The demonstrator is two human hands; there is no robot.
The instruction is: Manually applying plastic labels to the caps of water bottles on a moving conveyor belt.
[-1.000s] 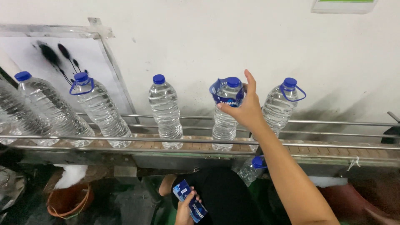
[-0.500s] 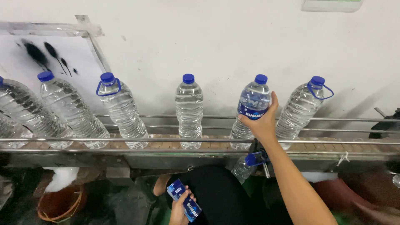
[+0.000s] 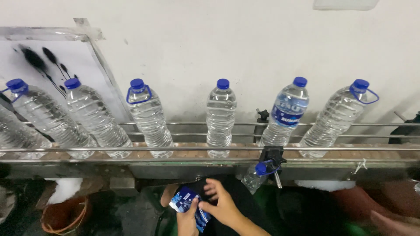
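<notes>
— What stands along the conveyor, starting at the left?

— Clear water bottles with blue caps, upright between the metal rails: two at the far left and, then one with a blue carry loop, then a plain one. Next comes the labelled bottle, wearing a blue band, and last another looped bottle.

— And the hands?

— Both are low, below the conveyor, at the person's lap. The left hand has its fingers clenched around a stack of blue labels. The right hand is just beside it, fingers spread loose and touching the top of the stack, gripping nothing that I can make out.

— Anything else down there?

— A small bottle hangs tilted under the conveyor's edge.
</notes>
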